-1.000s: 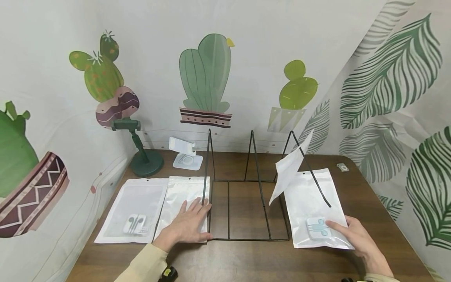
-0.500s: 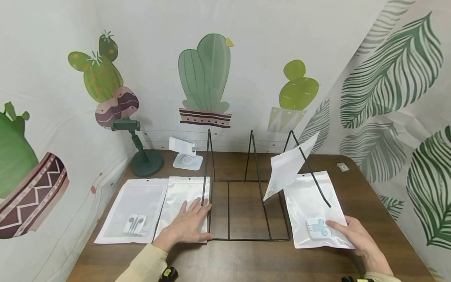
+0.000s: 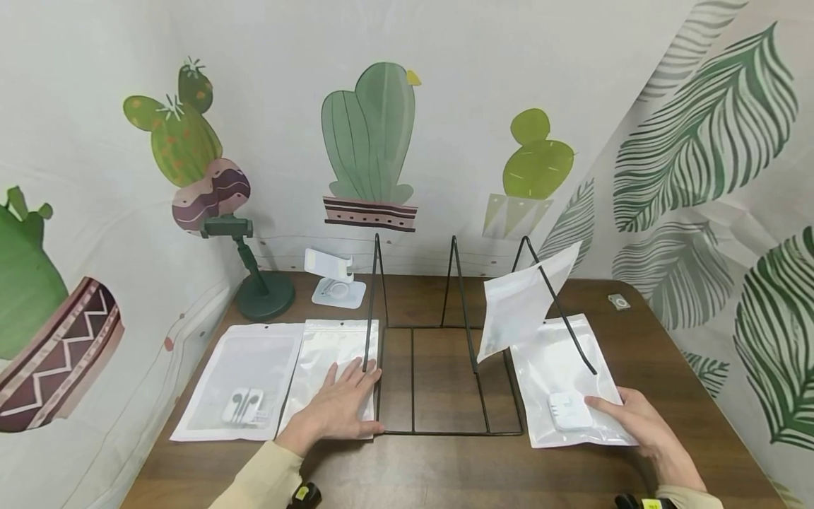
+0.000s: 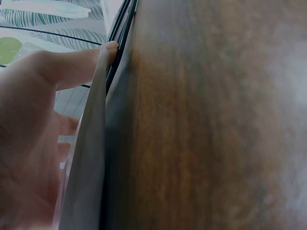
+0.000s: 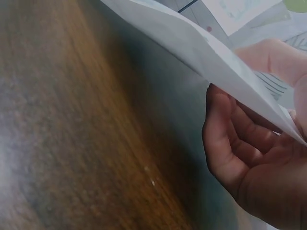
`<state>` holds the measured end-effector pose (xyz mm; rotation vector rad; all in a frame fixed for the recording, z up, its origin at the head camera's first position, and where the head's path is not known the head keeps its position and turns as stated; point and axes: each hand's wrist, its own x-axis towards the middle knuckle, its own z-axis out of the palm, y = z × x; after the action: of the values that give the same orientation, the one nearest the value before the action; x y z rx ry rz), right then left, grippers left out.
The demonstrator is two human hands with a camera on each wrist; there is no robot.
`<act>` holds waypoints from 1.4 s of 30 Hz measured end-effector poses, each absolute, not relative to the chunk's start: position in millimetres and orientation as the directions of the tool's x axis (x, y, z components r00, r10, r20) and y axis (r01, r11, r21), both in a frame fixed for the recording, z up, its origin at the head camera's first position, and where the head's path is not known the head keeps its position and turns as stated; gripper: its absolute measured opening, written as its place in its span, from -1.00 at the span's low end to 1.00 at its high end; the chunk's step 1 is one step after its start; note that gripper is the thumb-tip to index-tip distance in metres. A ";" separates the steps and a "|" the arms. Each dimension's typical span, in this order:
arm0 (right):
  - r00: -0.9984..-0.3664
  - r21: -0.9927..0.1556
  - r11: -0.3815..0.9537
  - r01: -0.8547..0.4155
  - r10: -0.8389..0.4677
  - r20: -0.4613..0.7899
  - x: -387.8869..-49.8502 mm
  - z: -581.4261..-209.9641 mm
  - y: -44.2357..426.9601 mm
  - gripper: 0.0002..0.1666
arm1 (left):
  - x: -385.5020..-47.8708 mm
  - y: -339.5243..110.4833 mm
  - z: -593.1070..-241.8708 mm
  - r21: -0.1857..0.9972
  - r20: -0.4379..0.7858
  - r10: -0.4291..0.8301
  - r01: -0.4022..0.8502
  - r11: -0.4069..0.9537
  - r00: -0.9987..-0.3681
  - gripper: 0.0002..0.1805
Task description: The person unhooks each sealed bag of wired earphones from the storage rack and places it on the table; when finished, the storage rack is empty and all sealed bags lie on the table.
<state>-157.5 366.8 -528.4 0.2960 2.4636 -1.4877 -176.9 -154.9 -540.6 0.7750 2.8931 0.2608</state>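
At the right, my right hand [image 3: 642, 424] grips the lower right edge of a white zip bag [image 3: 579, 360]. Its thumb lies on top near a boxed set of white earphones [image 3: 570, 411]; in the right wrist view the fingers [image 5: 218, 127] curl below the bag. My left hand [image 3: 337, 406] lies spread over another white zip bag [image 3: 327, 339] and the left side of a black wire rack [image 3: 413, 382]. Its thumb touches the wire in the left wrist view. One more white bag [image 3: 518, 311] hangs tilted from the rack's right prong.
A frosted zip bag [image 3: 254, 353] with earphones [image 3: 243, 405] lies far left. Behind stand a green phone holder [image 3: 263, 293] and a white folding stand [image 3: 338, 291]. A small silver clip-on device [image 3: 618, 302] sits near the table's [image 3: 445, 474] back right corner.
The hanging bag has swung and turned, its face now showing more. The bag in my right hand has tilted slightly, its top edge lower. My left hand stays put.
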 end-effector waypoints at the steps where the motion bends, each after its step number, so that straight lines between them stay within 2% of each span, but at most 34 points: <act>1: -0.950 -0.834 0.467 0.294 0.046 -0.309 -157.9 -528.6 367.0 -0.40 | -176.9 -154.7 -540.7 0.202 -0.084 0.507 0.483 0.852 -0.858 0.09; 16: -0.963 -0.745 0.616 0.255 0.092 -0.254 -159.2 -531.5 369.0 -0.28 | -176.7 -154.5 -541.1 0.209 -0.088 0.507 0.482 0.851 -0.857 0.10; 24: -0.961 -0.641 0.722 0.259 0.127 -0.245 -160.9 -529.5 368.5 -0.17 | -176.7 -154.5 -542.2 0.203 -0.091 0.502 0.478 0.855 -0.860 0.10; 31: -0.964 -0.577 0.775 0.259 0.167 -0.209 -160.3 -530.1 367.2 -0.33 | -176.8 -154.4 -542.7 0.202 -0.087 0.502 0.479 0.855 -0.860 0.09; 42: -0.972 -0.444 0.866 0.231 0.185 -0.144 -158.0 -525.3 362.3 -0.18 | -175.9 -154.3 -542.4 0.200 -0.083 0.502 0.479 0.855 -0.861 0.10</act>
<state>-158.0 362.3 -525.3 0.3285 2.9408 -0.7179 -175.9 -154.3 -542.4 0.7696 2.8970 0.2605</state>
